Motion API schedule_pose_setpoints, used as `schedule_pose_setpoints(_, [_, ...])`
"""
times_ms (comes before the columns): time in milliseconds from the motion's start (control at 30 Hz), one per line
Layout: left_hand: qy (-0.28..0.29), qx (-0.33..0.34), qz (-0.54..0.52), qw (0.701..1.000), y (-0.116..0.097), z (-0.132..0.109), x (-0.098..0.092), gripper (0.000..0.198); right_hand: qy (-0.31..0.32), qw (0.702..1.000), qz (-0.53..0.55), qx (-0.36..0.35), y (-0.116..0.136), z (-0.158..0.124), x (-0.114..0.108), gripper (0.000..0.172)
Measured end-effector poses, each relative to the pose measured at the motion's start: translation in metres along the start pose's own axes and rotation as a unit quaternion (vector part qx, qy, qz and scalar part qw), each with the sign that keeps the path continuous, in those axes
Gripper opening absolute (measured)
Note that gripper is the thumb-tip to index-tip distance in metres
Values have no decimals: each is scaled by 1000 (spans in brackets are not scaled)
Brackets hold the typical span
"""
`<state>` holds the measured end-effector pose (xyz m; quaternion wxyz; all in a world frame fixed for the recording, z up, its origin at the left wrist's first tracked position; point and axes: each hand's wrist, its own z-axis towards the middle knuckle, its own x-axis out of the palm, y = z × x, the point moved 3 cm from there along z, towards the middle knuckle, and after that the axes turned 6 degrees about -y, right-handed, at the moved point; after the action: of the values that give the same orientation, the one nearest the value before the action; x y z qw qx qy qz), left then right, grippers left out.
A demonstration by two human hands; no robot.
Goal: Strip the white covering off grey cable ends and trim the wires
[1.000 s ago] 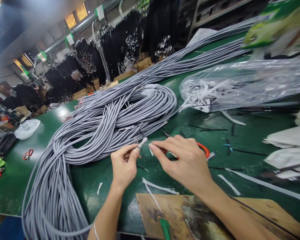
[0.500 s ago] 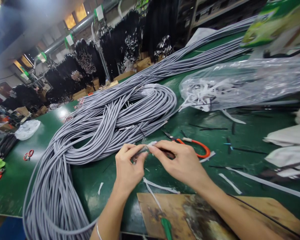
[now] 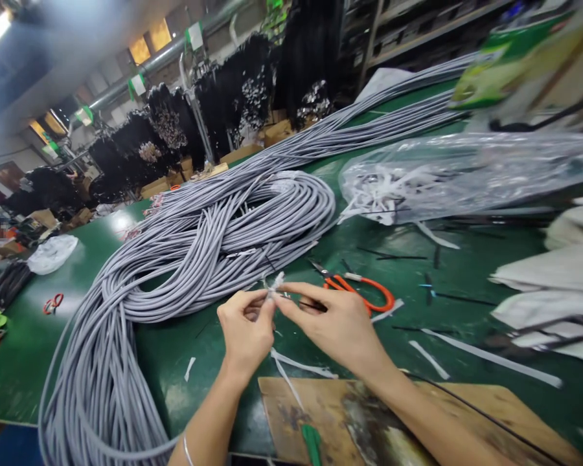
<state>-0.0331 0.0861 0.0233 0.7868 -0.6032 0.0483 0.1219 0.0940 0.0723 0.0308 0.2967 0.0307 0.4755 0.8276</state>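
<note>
My left hand [image 3: 247, 327] is closed in a pinch, thumb against forefinger, on a grey cable end that the fingers mostly hide. From that end a frayed white tuft [image 3: 276, 281] stands up, with what look like thin wire tips beside it. My right hand [image 3: 337, 323] meets it from the right, its thumb and fingertips closed on the base of the tuft. Behind both hands lies a big looped bundle of grey cables [image 3: 214, 239]. Orange-handled scissors [image 3: 379, 291] rest just beyond my right hand.
A clear plastic bag of white strips [image 3: 383, 188] lies at the right, near white gloves [image 3: 539, 278]. Closer in are a stained brown board [image 3: 315, 401], a green-handled tool [image 3: 311, 443] and loose white strips [image 3: 495, 356]. Small red-handled snips [image 3: 53, 303] lie far left.
The white tuft now stands upright and spread, where it lay sideways between my fingers before. Both hands sit slightly further left in view, and the view itself has shifted a little.
</note>
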Motion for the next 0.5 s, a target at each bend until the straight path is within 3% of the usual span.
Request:
schedule_pose_setpoints(167, [4, 23, 1, 1000, -2, -3, 3, 16, 12, 990, 78, 115, -5, 4, 0, 24])
schedule_pose_setpoints(233, [14, 1, -29, 999, -2, -2, 4, 18, 24, 981, 116, 157, -5, 6, 1, 22])
schedule_pose_setpoints(400, [133, -129, -175, 967, -4, -1, 10, 46, 67, 951, 196, 228, -8, 8, 7, 22])
schedule_pose_setpoints(500, [197, -178, -228, 937, -7, -2, 13, 51, -11, 957, 144, 251, -16, 9, 2, 19])
